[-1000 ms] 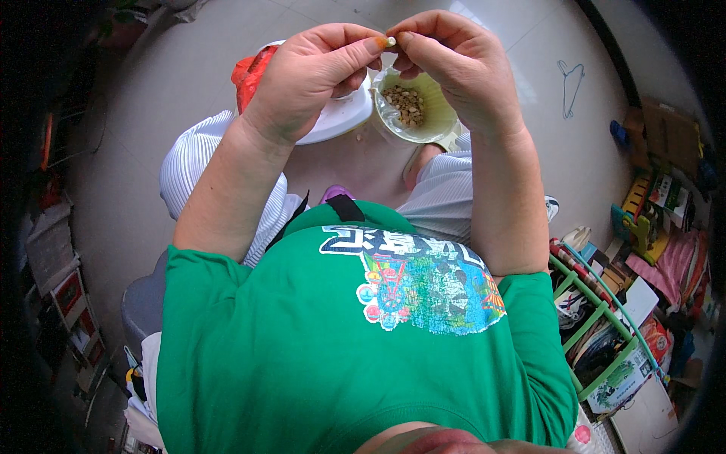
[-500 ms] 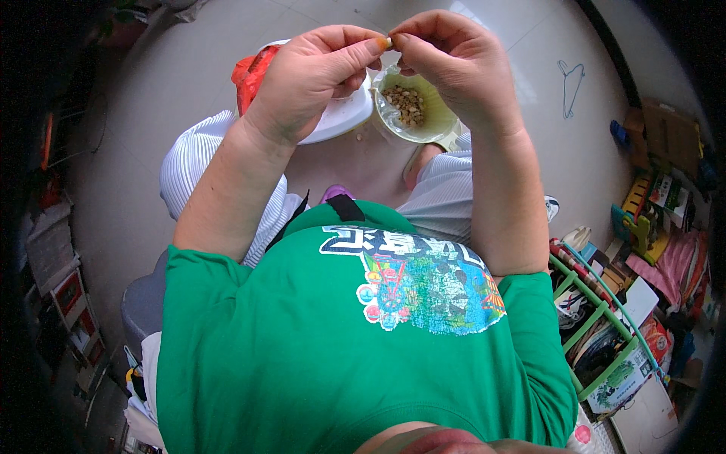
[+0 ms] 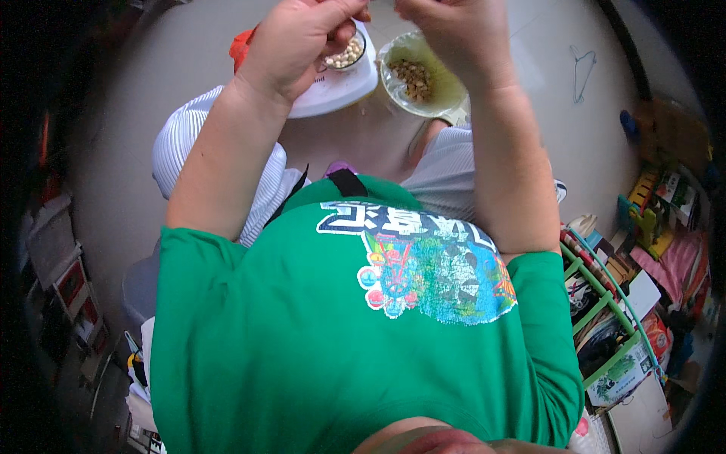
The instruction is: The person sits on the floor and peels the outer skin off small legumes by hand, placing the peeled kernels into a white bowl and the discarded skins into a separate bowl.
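Observation:
My left hand (image 3: 306,45), its fingers curled in and thumb against a fingertip, is raised at the top edge of the view, above a small bowl (image 3: 364,54) of pale, roundish kernels (image 3: 346,54). To its right, over the side of a pale yellow-green bin (image 3: 448,94), is my right hand (image 3: 461,34), also with bent, closed fingers. A gap separates the two hands. The fingertips are partly cut off by the frame edge, so what they hold cannot be made out. Brown shell-like bits (image 3: 412,79) lie in the bin's plastic liner.
The bowl stands on a white stool-like surface (image 3: 336,102), with a red bag (image 3: 240,49) at its left. A wire hanger (image 3: 582,74) lies on the tiled floor. At right are a green rack (image 3: 605,318) full of items and stacked boxes (image 3: 669,140).
My fingertips were together on a small pale piece; now the hands have come apart and sit higher in view. The bowl of kernels has come into sight beneath my left hand.

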